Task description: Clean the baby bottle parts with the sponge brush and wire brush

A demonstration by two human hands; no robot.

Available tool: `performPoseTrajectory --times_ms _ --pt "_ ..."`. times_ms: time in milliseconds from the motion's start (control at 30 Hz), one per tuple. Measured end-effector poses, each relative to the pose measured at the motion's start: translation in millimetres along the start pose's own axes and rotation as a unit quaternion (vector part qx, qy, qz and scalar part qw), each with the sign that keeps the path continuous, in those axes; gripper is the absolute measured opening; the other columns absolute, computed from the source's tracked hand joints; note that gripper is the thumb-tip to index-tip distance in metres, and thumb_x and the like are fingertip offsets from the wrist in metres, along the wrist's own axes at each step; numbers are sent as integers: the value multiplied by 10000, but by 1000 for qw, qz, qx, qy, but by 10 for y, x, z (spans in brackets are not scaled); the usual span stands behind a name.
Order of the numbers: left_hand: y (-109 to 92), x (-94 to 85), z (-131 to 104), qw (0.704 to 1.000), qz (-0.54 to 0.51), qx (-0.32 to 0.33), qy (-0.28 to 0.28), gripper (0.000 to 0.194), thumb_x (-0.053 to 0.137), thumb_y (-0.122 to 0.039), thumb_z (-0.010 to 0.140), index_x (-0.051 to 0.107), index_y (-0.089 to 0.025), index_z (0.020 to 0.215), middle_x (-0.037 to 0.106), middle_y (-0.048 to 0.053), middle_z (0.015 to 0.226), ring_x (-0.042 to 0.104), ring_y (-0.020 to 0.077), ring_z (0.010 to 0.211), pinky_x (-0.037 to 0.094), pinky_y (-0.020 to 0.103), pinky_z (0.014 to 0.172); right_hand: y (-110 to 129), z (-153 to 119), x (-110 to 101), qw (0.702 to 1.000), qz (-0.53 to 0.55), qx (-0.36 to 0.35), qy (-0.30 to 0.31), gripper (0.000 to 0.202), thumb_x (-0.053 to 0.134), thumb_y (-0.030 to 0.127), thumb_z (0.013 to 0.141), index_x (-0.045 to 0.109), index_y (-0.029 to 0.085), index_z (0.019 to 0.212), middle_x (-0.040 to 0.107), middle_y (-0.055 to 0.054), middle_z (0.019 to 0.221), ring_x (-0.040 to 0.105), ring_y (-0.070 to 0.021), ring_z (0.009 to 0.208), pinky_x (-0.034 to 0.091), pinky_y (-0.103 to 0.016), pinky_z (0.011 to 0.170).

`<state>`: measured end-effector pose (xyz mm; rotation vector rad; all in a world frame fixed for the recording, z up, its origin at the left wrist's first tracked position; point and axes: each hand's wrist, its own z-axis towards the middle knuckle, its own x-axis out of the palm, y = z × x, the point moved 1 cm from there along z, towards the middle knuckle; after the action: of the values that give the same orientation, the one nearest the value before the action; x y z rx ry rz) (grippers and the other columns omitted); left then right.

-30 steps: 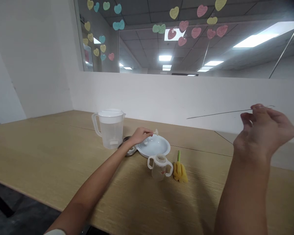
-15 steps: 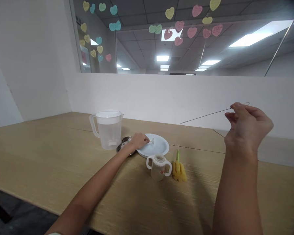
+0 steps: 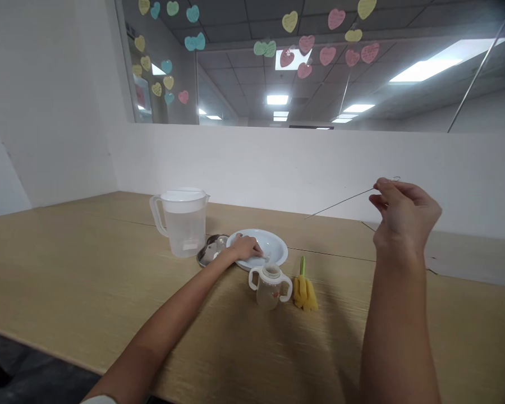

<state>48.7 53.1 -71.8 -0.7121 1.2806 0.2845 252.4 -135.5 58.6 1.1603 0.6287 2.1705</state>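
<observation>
My left hand (image 3: 246, 247) reaches over the white plate (image 3: 280, 247), fingers closed around a small clear plastic part (image 3: 266, 258) low over the plate; the fingers hide most of it. Raised at the right, my right hand (image 3: 406, 210) pinches a thin wire (image 3: 340, 201) near its curled end. The wire's long straight end slants down to the left, above the table. Just in front of the plate stands a two-handled baby bottle (image 3: 268, 293) with an uncovered mouth. Beside it lies a yellow sponge brush (image 3: 305, 293) with a green handle.
A clear jug (image 3: 187, 227) with a white lid stands at the back left. Partly behind my left forearm, a metal tray (image 3: 201, 257) holds a clear dome-shaped piece (image 3: 221, 242) and other small parts. A white wall (image 3: 252, 163) runs behind the wooden table (image 3: 84, 264).
My left hand has lowered toward the plate's near side with the clear part. My right hand has shifted left and slightly down, still pinching the wire. More of the metal tray shows.
</observation>
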Motion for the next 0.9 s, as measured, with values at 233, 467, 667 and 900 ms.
performPoseTrajectory --times_ms 233,467,667,900 --pt "-49 -122 -48 987 -152 59 5 294 560 -352 749 688 -170 940 666 71 1007 599 189 876 405 254 748 -248 -92 152 997 -36 49 45 124 725 188 534 630 134 592 593 -6 625 507 -96 558 464 -259 549" --pt "-173 -377 -151 936 -341 76 -42 321 611 -362 711 681 -117 906 669 98 976 585 204 933 416 294 814 -793 -166 233 960 -141 157 182 125 665 218 579 609 126 643 595 -7 572 555 -104 550 485 -256 618" --pt "-381 -647 -322 882 -449 73 -125 300 694 -325 633 691 -129 860 678 93 919 599 177 858 434 307 815 -1158 -299 245 913 -212 189 292 103 630 202 573 605 134 647 648 -64 638 594 -148 617 471 -260 620" --pt "-684 -769 -533 860 -483 94 -132 265 726 -290 598 687 -117 795 679 77 853 607 162 798 462 299 776 -1439 -474 234 845 -271 214 409 86 633 175 543 603 141 615 635 -49 591 569 -141 547 451 -239 544"
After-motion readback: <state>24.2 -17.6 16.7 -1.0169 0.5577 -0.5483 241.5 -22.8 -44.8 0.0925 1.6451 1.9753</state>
